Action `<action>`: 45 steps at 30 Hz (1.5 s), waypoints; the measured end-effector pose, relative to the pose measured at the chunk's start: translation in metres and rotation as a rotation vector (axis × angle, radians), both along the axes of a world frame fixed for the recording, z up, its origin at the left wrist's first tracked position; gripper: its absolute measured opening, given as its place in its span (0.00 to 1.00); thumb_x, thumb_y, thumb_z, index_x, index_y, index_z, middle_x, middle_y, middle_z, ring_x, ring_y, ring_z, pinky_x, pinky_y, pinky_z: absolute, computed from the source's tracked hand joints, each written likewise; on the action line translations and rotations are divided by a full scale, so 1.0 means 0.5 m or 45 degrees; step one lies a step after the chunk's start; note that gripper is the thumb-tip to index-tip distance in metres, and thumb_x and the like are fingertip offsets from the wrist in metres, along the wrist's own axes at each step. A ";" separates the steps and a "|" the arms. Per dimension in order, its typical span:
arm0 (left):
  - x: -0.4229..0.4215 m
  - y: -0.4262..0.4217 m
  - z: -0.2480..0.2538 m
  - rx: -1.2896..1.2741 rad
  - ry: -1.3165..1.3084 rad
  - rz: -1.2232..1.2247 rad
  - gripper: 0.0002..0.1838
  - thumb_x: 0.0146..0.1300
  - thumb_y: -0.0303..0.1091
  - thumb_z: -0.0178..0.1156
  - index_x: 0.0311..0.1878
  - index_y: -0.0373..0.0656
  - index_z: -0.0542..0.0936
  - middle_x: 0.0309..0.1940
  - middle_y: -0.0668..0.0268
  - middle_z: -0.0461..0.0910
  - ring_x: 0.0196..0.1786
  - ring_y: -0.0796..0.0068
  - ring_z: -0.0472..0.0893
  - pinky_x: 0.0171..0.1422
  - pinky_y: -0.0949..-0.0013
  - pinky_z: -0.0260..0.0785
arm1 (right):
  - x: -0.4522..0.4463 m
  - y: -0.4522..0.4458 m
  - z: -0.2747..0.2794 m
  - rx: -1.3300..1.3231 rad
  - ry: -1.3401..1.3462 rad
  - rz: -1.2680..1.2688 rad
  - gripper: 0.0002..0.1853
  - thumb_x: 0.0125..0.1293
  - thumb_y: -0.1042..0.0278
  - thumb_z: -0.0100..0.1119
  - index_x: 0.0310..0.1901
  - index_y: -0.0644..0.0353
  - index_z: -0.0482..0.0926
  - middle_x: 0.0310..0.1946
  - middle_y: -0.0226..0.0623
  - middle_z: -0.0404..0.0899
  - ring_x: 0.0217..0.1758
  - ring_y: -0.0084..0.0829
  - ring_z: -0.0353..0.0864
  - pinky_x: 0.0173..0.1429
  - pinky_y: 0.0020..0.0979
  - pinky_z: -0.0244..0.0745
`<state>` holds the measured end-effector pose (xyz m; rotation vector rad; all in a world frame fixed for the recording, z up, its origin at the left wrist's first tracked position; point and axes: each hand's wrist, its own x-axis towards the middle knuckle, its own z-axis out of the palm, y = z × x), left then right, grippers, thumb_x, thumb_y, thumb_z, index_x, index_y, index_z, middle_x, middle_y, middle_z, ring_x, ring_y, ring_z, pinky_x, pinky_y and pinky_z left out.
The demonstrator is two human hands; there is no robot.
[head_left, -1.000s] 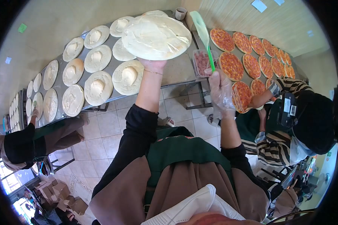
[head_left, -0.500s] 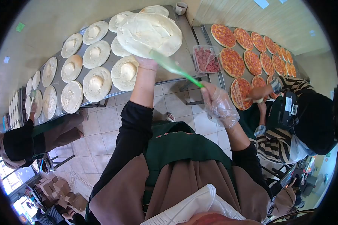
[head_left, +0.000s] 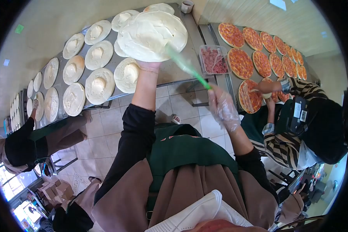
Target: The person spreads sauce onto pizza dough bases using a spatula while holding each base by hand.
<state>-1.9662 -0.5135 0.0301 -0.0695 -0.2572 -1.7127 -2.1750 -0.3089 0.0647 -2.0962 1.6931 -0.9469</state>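
My left hand (head_left: 149, 66) holds up a round pizza base (head_left: 152, 35) from underneath, its fingers hidden below the dough. White cream covers the top of the base in uneven swirls. In a clear plastic glove, my right hand (head_left: 224, 106) is closed around the green handle of a spatula (head_left: 189, 69). The spatula's pale, cream-smeared blade reaches the near right part of the cream. Beneath and beside the raised base, more pizza bases with dollops of cream lie on the metal table; the closest is a base (head_left: 127, 75) left of my wrist.
A plastic tub (head_left: 214, 60) of chopped pink meat stands at the table's right end, with a cup (head_left: 187, 6) behind. Sauced pizzas (head_left: 240, 63) line the right table, where a co-worker (head_left: 294, 116) squeezes white sauce. Another person (head_left: 25, 143) works at far left.
The spatula blade has moved slightly right over the cream, and my right hand is a little lower. At lower left, another person has come into view near the cardboard boxes.
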 end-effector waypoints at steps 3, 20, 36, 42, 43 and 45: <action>-0.002 0.000 -0.023 -0.134 0.345 -0.240 0.34 0.65 0.62 0.43 0.66 0.49 0.65 0.65 0.59 0.68 0.66 0.54 0.67 0.70 0.48 0.60 | -0.017 -0.032 -0.006 0.019 0.025 -0.217 0.11 0.69 0.66 0.50 0.49 0.59 0.75 0.35 0.51 0.80 0.36 0.52 0.80 0.40 0.45 0.77; 0.088 0.100 -0.074 0.062 -0.369 0.177 0.32 0.70 0.57 0.41 0.71 0.49 0.59 0.68 0.61 0.64 0.67 0.58 0.67 0.69 0.53 0.63 | 0.034 -0.123 0.016 0.020 -0.260 -0.045 0.11 0.70 0.65 0.49 0.41 0.62 0.79 0.21 0.50 0.73 0.23 0.41 0.74 0.31 0.36 0.68; 0.420 0.364 -0.122 0.157 -0.175 0.260 0.31 0.67 0.53 0.50 0.68 0.47 0.65 0.64 0.61 0.69 0.64 0.60 0.71 0.67 0.54 0.66 | 0.361 -0.048 -0.011 -0.042 0.045 0.921 0.09 0.68 0.64 0.52 0.44 0.57 0.77 0.26 0.48 0.77 0.26 0.48 0.78 0.31 0.44 0.72; 0.647 0.574 -0.138 0.330 -0.185 0.167 0.29 0.69 0.52 0.48 0.67 0.46 0.66 0.63 0.62 0.71 0.63 0.64 0.72 0.68 0.54 0.65 | 0.612 0.012 0.019 0.017 0.226 0.822 0.10 0.69 0.62 0.50 0.37 0.59 0.76 0.25 0.48 0.76 0.26 0.51 0.77 0.30 0.46 0.71; 0.686 0.611 -0.134 0.339 -0.175 0.161 0.29 0.69 0.52 0.48 0.67 0.46 0.66 0.63 0.62 0.71 0.63 0.62 0.72 0.68 0.54 0.65 | 0.658 0.041 0.015 0.010 0.222 0.859 0.10 0.69 0.62 0.50 0.37 0.59 0.76 0.25 0.48 0.76 0.26 0.51 0.77 0.30 0.46 0.71; 0.761 0.700 -0.129 0.264 -0.171 0.205 0.30 0.68 0.54 0.47 0.67 0.46 0.67 0.63 0.61 0.70 0.63 0.60 0.72 0.68 0.53 0.64 | 0.744 0.110 -0.004 -0.170 0.280 1.207 0.11 0.69 0.61 0.51 0.36 0.60 0.76 0.28 0.47 0.78 0.27 0.52 0.77 0.31 0.48 0.71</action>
